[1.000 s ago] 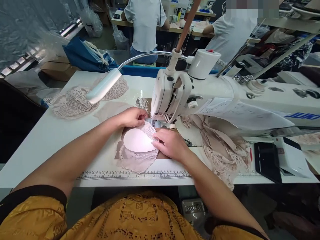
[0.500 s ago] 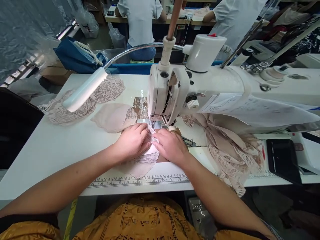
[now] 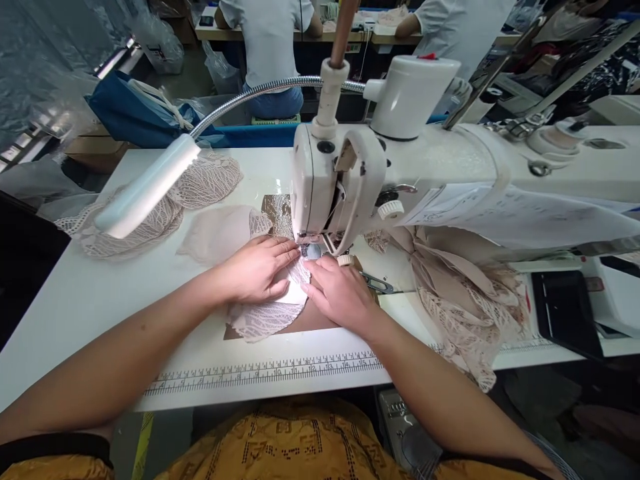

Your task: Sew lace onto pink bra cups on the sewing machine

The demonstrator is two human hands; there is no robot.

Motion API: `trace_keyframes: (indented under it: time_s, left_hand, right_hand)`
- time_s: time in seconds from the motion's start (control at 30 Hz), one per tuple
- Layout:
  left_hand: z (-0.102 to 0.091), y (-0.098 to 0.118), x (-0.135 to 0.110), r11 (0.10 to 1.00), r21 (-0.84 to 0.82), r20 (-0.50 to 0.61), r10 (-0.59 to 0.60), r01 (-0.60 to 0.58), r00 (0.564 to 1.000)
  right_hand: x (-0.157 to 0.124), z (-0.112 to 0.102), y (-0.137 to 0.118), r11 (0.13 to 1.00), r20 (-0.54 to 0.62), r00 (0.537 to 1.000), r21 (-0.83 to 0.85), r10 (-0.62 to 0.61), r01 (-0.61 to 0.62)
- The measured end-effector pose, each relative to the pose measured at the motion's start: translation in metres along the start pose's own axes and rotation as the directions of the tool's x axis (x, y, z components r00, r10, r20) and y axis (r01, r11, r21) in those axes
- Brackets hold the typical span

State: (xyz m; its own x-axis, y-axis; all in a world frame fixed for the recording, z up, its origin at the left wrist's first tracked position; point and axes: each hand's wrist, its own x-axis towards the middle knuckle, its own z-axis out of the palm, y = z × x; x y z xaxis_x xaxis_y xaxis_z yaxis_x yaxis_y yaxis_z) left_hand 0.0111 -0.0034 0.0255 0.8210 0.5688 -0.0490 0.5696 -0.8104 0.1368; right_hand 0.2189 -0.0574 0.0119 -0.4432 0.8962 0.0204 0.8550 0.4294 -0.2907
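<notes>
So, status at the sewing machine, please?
Left hand palm-down on lace fabric. Right hand at its right edge. Both close to the sewing machine head. Nothing visibly in the way.

White table (image 3: 90,327), printed ruler strip (image 3: 270,375) along near edge. Sewing machine (image 3: 450,157) sits on right half. Brown sheet (image 3: 327,319) on the surface in front of the needle, pale lace piece (image 3: 267,321) lying over it. Left of that: mesh piece with lace corner (image 3: 215,233); farther left, two lace bundles (image 3: 207,180), side by side. Right: loose heap of beige fabric (image 3: 460,293), partly over near edge, then black tray (image 3: 565,313) just beside it.
</notes>
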Motion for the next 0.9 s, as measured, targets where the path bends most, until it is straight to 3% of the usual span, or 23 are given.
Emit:
trace_keyframes:
  time_s: [0.2, 0.53, 0.9]
  left_hand:
    - [-0.005, -0.011, -0.001, 0.996, 0.017, -0.015, 0.091, -0.090, 0.996]
    - [0.022, 0.006, -0.007, 0.986, -0.042, -0.292, 0.145, -0.164, 0.945]
    - [0.026, 0.004, -0.006, 0.990, -0.004, -0.288, 0.137, -0.144, 0.948]
  right_hand:
    - [-0.001, 0.003, 0.004, 1.000, -0.044, 0.999, -0.012, -0.026, 0.026]
    - [0.000, 0.012, 0.011, 0.996, -0.096, 0.992, -0.043, -0.085, 0.081]
    - [0.002, 0.013, 0.008, 0.991, -0.086, 0.996, -0.132, -0.020, 0.008]
